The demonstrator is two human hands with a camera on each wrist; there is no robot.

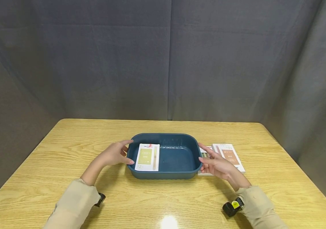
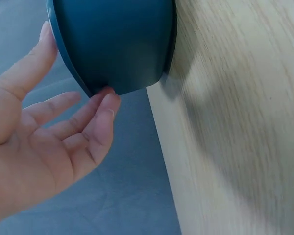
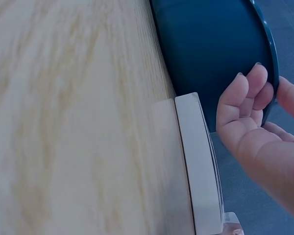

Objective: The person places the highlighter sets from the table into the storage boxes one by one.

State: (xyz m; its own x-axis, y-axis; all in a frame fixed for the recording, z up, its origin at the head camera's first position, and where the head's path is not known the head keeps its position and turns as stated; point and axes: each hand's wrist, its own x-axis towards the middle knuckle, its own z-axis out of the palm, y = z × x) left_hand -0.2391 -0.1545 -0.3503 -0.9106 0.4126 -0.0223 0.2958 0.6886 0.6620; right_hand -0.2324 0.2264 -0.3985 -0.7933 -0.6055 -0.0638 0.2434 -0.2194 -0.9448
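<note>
A dark blue plastic basin [image 1: 177, 175] with rounded corners stands on the table between both hands. My left hand [image 1: 114, 154] grips its left end, thumb at the rim and fingertips against the outer wall [image 2: 112, 44]. At the opposite end my right hand [image 1: 216, 163] holds the rim, with curled fingers pressed to the outside, as the right wrist view shows. Inside the basin, on the left, lies a flat white box [image 1: 147, 157] with a yellow-green label, leaning toward the left wall.
Right of the basin lies a white box [image 1: 229, 156] with a brown label. Beside it, another white box [image 1: 204, 174] with coloured sticks on its front is partly covered by my right hand. The wooden table [image 1: 80, 140] ends at a grey curtain [image 1: 117, 73].
</note>
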